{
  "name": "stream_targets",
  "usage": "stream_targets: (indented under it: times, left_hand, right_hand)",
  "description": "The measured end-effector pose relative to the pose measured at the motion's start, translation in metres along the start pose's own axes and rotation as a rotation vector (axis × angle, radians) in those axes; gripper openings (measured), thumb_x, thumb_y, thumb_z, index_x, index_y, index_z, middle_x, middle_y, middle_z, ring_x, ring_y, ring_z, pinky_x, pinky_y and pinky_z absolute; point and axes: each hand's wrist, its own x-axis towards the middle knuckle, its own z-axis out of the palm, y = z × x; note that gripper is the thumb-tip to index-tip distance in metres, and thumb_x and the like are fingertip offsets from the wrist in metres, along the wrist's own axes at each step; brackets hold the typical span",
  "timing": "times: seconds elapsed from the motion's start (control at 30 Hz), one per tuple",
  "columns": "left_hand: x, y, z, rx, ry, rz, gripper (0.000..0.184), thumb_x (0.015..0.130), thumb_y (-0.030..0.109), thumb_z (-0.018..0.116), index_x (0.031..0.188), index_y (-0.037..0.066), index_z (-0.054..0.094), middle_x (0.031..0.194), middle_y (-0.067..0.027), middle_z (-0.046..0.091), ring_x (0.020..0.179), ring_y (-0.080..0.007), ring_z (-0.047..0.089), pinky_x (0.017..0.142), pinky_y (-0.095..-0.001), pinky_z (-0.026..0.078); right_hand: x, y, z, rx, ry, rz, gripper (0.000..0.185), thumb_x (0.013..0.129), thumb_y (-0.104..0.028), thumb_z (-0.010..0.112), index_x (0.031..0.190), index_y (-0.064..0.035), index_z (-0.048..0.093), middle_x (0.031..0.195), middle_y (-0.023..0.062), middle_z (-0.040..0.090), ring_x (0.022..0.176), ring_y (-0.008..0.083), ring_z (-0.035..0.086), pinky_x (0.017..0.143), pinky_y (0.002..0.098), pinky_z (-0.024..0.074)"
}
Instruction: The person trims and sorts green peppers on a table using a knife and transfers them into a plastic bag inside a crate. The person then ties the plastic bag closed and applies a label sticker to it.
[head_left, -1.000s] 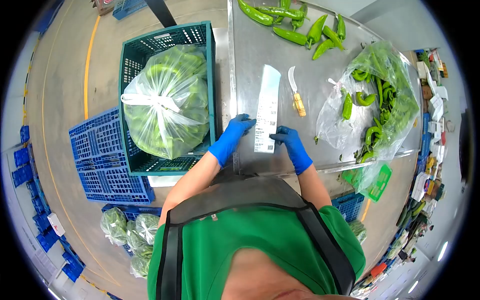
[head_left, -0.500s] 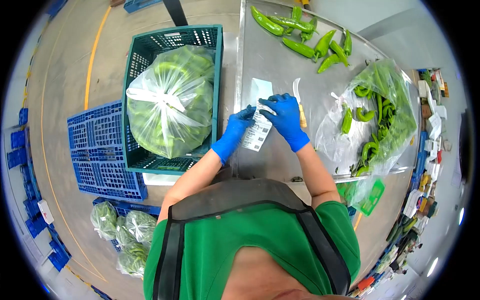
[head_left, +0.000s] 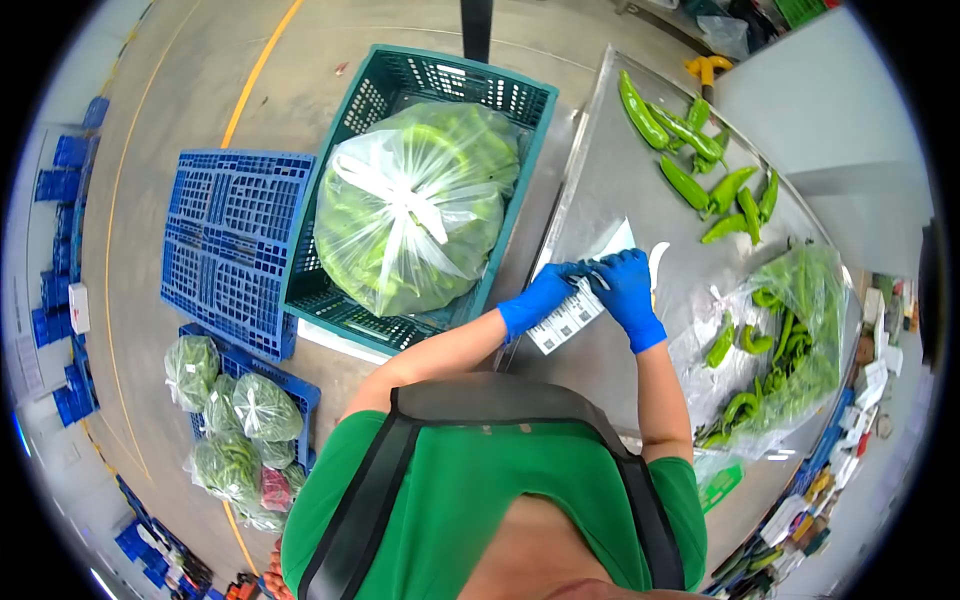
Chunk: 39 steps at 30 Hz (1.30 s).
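Both of my hands wear blue gloves and meet over a strip of printed labels [head_left: 566, 322] at the left side of the metal table. My left hand [head_left: 543, 300] pinches the strip's left edge, while my right hand [head_left: 626, 292] has its fingers closed on it from the other side. The strip's pale upper end sticks up beyond my fingers; its lower end, with printed codes, hangs toward me. Just right of my right hand lies a knife [head_left: 657, 258] with a pale curved blade, its handle mostly hidden by that hand.
Left of the table, a green crate [head_left: 545, 150] holds a tied clear bag of green peppers [head_left: 415, 210]. Loose peppers [head_left: 690, 130] lie at the table's far side. An open bag of peppers [head_left: 800, 330] rests at right. Blue pallets [head_left: 235, 240] and several bagged vegetables [head_left: 230, 465] stand on the floor.
The view has turned, so the crate and table appear shifted right and tilted. My hands have drawn closer together on the label strip, which now looks more bent.
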Motion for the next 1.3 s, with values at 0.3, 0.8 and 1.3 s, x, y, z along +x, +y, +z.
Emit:
stream_targets:
  times: [0.3,0.8,1.3]
  left_hand:
    - [0.002,0.005,0.002,0.035,0.009,-0.104,0.048,0.073,-0.015,0.044,0.116,0.002,0.057,0.101,-0.0073,0.064,0.089,-0.0127,0.059,0.075,-0.0237,0.048]
    - [-0.14,0.074,-0.106,0.251,0.299,0.217,0.026,0.083,0.012,0.059,0.108,0.003,0.059,0.106,-0.0098,0.058,0.098,-0.0197,0.055,0.087,-0.0289,0.043]
    - [-0.178,0.029,-0.204,0.837,1.076,0.42,0.076,0.066,0.019,0.074,0.131,0.004,0.036,0.133,-0.0221,0.032,0.124,-0.0363,0.029,0.103,-0.0435,0.024]
  right_hand:
    - [-0.011,0.046,0.015,0.038,0.062,0.352,0.012,0.065,-0.013,0.064,0.073,-0.0051,0.067,0.071,0.0103,0.063,0.065,0.0283,0.058,0.065,0.0359,0.0447]
    - [0.254,-0.066,0.111,0.086,0.314,-0.059,0.025,0.076,-0.02,0.061,0.099,-0.0117,0.063,0.097,0.008,0.061,0.093,0.0281,0.054,0.086,0.0409,0.038]
    - [0.181,-0.121,0.071,0.16,-0.075,-0.103,0.066,0.072,-0.026,0.064,0.132,-0.0134,0.039,0.133,0.0145,0.039,0.125,0.0316,0.034,0.106,0.0461,0.0204]
